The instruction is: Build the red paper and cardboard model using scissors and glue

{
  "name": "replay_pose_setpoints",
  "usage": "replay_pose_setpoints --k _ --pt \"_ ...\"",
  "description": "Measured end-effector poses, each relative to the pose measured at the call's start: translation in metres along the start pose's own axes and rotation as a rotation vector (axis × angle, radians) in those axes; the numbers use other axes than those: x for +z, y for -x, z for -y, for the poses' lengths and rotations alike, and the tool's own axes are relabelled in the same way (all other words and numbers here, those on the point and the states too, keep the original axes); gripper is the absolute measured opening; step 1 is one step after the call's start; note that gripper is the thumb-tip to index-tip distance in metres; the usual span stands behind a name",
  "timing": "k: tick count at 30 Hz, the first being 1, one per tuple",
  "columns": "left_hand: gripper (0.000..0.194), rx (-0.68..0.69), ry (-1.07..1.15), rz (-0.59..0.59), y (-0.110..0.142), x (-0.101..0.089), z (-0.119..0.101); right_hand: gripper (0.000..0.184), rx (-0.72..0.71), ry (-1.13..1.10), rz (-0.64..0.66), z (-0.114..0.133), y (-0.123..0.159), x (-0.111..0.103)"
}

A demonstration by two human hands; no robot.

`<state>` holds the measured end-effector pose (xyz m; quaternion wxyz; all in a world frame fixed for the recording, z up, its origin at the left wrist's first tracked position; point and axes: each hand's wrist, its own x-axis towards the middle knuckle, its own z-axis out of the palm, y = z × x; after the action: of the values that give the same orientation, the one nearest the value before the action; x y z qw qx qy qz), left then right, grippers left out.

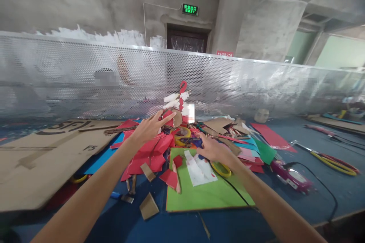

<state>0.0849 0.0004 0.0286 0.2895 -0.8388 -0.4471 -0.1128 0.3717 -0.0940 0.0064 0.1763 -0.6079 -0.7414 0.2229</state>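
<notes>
My left hand [150, 126] is closed around a red and brown cardboard piece [176, 119], its index finger stretched along the brown face. Directly above this piece rise white petal-like shapes [172, 101] and a curled red strip [183, 86]; whether they are joined to it I cannot tell. My right hand [212, 147] has its fingers curled around a blue glue gun [196, 142], partly hidden by the hand. Beneath the right wrist lie yellow scissor handles [221, 169]. A white paper scrap [200, 174] rests on a green sheet [208, 197] below both hands.
Red paper pieces [151, 152] crowd the left side beside a large cardboard sheet [48, 159]. On the right lie a purple corded device [292, 177] and yellow-handled pliers [332, 162]. A perforated metal screen [137, 79] stands behind the blue table [114, 224].
</notes>
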Motion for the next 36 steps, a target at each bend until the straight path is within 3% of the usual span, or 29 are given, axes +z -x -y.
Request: replay_pose_setpoints --k 3,7,12,15,20,23,27,36 --pt "0.086 -0.005 0.008 -0.007 0.0 0.001 0.0 0.058 -0.04 -0.118 -0.084 -0.011 0.0 -0.011" --pt "0.086 -0.025 0.052 -0.017 0.001 0.003 0.001 0.059 -0.13 -0.563 -0.013 -0.037 -0.003 -0.019" --pt "0.089 -0.047 0.112 -0.045 0.0 0.008 0.0 0.052 -0.27 -0.757 -0.044 -0.058 -0.002 -0.019" --pt "0.088 -0.058 0.171 -0.079 -0.002 0.014 0.001 0.045 -0.338 -0.83 -0.053 -0.056 -0.003 -0.02" --pt "0.076 -0.055 0.236 -0.106 -0.005 0.019 0.003 0.042 -0.384 -0.893 -0.033 -0.03 -0.017 -0.032" --pt "0.074 -0.1 0.237 -0.103 -0.005 0.02 0.004 0.049 -0.421 -0.785 -0.095 -0.015 -0.033 -0.044" --pt "0.075 -0.117 0.235 -0.092 -0.006 0.02 0.005 0.057 -0.447 -0.483 -0.254 -0.004 -0.052 -0.056" --pt "0.077 -0.115 0.195 -0.081 -0.007 0.02 0.002 0.043 -0.533 -0.009 -0.509 0.001 -0.06 -0.055"
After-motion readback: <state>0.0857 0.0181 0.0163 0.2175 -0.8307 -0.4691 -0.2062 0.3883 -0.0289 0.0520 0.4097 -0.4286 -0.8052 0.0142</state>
